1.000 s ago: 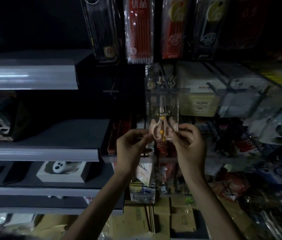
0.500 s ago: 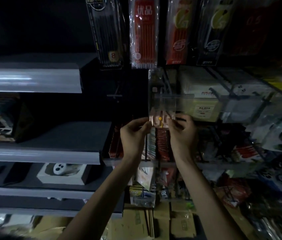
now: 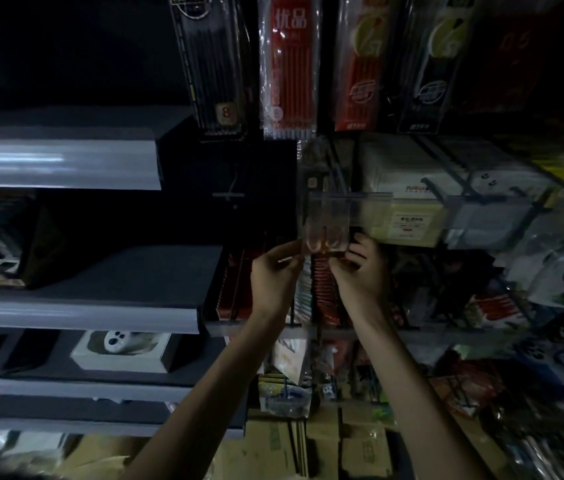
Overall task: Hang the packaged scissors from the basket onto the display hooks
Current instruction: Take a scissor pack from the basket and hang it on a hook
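Clear plastic wraps the packaged scissors (image 3: 322, 233), held upright in a dim shop aisle, the long axis running straight up from the hands toward the hanging pen packs (image 3: 291, 64). The left hand (image 3: 273, 275) and right hand (image 3: 360, 275) each pinch a bottom corner with curled fingers, level and equally near, the pack directly above and between them. A clear label strip (image 3: 370, 202) crosses its upper half; the display hook is too dark to make out, so the hang hole's alignment cannot be judged

I read 优品 on the red pen pack (image 3: 289, 64), 8 on the black pack (image 3: 211, 64), possibly 0.5 on the dark pack (image 3: 512, 43).
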`<state>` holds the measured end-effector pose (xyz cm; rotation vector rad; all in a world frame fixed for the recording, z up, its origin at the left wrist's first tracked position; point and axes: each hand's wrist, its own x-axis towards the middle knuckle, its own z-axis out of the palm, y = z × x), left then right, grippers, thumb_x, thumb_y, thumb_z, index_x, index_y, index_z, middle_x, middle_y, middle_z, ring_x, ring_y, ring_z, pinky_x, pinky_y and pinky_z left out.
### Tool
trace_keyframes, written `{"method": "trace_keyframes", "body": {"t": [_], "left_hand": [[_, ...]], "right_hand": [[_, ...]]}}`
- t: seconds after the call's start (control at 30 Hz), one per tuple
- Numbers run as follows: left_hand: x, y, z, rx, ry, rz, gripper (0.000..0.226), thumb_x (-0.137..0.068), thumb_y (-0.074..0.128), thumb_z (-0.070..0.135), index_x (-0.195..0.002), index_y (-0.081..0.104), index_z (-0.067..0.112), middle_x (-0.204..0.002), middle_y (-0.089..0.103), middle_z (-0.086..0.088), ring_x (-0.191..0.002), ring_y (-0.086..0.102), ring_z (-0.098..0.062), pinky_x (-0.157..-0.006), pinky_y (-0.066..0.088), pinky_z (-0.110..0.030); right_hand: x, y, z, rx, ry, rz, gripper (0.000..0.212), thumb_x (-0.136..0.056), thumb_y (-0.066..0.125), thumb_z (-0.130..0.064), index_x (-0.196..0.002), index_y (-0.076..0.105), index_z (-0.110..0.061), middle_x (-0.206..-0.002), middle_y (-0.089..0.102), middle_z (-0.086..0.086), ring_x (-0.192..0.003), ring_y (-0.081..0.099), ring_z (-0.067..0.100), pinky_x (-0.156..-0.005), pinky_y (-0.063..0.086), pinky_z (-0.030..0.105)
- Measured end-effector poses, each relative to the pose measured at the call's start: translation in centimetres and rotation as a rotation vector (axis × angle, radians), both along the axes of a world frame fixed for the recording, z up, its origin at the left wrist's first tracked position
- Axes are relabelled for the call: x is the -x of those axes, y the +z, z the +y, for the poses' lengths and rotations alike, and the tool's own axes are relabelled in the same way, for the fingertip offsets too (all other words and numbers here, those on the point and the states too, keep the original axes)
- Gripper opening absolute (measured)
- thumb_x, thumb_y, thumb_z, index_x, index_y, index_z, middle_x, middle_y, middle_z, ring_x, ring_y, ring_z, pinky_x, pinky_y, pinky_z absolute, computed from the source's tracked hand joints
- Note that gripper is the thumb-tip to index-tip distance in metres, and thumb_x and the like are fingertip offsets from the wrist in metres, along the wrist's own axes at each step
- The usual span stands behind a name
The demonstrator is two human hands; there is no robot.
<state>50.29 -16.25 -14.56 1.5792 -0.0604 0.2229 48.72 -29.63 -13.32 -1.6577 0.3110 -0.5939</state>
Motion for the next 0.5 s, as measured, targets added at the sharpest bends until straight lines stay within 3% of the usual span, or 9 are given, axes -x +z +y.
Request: {"method": "trace_keyframes", "body": {"t": [0.1, 0.2, 0.27, 0.43, 0.5], "left_hand": [[-0.67, -0.14, -0.23, -0.037, 0.004, 0.033, 0.027, -0.098, 0.067, 0.006, -0.122, 0.077, 0.011, -0.110, 0.080, -0.002, -0.101, 0.076, -0.014, -0.084, 0.061, -0.029], [-0.81, -0.02, -0.52, -0.026, 0.004, 0.036, 0.024, -0.097, 0.065, 0.004, -0.117, 0.077, 0.010, -0.097, 0.080, -0.007, -0.083, 0.071, -0.022, -0.073, 0.057, -0.039], [-0.84, 0.09, -0.60, -0.024, 0.002, 0.032, 0.025, -0.097, 0.064, 0.002, -0.115, 0.078, 0.013, -0.096, 0.080, -0.004, -0.085, 0.074, -0.030, -0.076, 0.060, -0.045], [-0.71, 0.14, -0.90, 0.006, -0.008, 0.052, 0.028, -0.096, 0.064, -0.003, -0.117, 0.075, 0.012, -0.093, 0.077, -0.005, -0.081, 0.064, -0.021, -0.074, 0.051, -0.038], [-0.70, 0.16, -0.83, 0.001, -0.020, 0.060, 0.030, -0.097, 0.064, -0.002, -0.122, 0.073, 0.011, -0.101, 0.078, -0.003, -0.090, 0.069, -0.016, -0.078, 0.054, -0.031]], "right_hand": [[-0.33, 0.26, 0.04, -0.025, 0.027, 0.011, 0.049, -0.088, 0.074, 0.001, -0.131, 0.058, -0.016, -0.118, 0.062, -0.002, -0.113, 0.063, 0.012, -0.081, 0.047, 0.012], [-0.78, 0.37, 0.03, -0.042, 0.028, 0.005, 0.045, -0.087, 0.074, 0.001, -0.121, 0.058, -0.023, -0.122, 0.064, 0.001, -0.114, 0.063, 0.013, -0.087, 0.050, 0.020], [-0.96, 0.39, 0.04, -0.047, 0.036, 0.008, 0.044, -0.086, 0.073, 0.002, -0.122, 0.060, -0.019, -0.125, 0.065, 0.004, -0.115, 0.063, 0.014, -0.088, 0.052, 0.021], [-0.75, 0.22, -0.06, -0.072, 0.099, 0.012, 0.046, -0.088, 0.070, 0.004, -0.128, 0.062, -0.017, -0.128, 0.065, 0.000, -0.120, 0.059, 0.012, -0.075, 0.047, 0.004], [-0.80, 0.03, -0.14, -0.076, 0.114, 0.020, 0.047, -0.089, 0.070, 0.002, -0.132, 0.061, -0.015, -0.131, 0.065, 0.000, -0.124, 0.057, 0.013, -0.077, 0.045, 0.003]]}}
